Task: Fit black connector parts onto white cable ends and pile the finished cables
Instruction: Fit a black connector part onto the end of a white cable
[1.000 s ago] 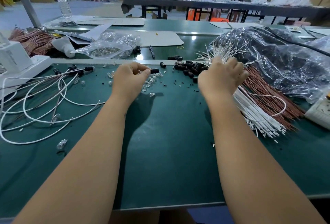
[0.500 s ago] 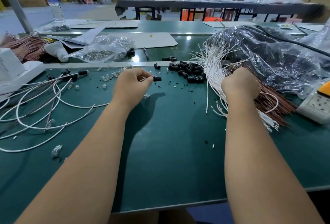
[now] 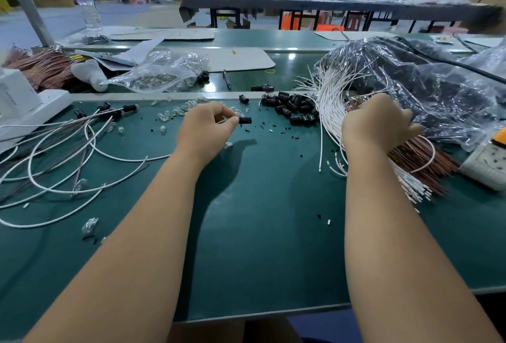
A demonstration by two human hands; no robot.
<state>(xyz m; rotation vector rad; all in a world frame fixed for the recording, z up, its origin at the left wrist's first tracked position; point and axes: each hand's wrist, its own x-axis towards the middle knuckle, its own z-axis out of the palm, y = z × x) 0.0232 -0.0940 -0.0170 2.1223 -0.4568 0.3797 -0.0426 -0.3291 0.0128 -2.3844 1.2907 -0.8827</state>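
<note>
Black connector [image 3: 245, 120]: you pinch one between the thumb and curled fingers of your left hand [image 3: 206, 127], just above the green tabletop [image 3: 262, 233]. Take the loose heap of black connectors [image 3: 291, 106] as your landmark. The pinched connector sits just to the left of that heap and a little nearer to you. To the right of the heap, touching it, fans the bundle of white cables [image 3: 330, 112]. Your right hand [image 3: 379, 121] is over that bundle with its fingers curled into the strands; exactly which cables it grips is hidden behind the hand. Brown wires [image 3: 419, 159] lie under and beyond that wrist, farther right of the heap, and a crumpled clear plastic sheet [image 3: 427, 88] rises behind them. Well to the left of the heap, looped white cables [image 3: 63, 170] with black ends [image 3: 130, 108] lie piled on the tabletop. Small clear bulbs [image 3: 164, 116] are scattered between that pile and the heap. Behind the heap, across the tabletop's raised edge, lie a pen [image 3: 226, 78] and a clear bag [image 3: 161, 73].
</note>
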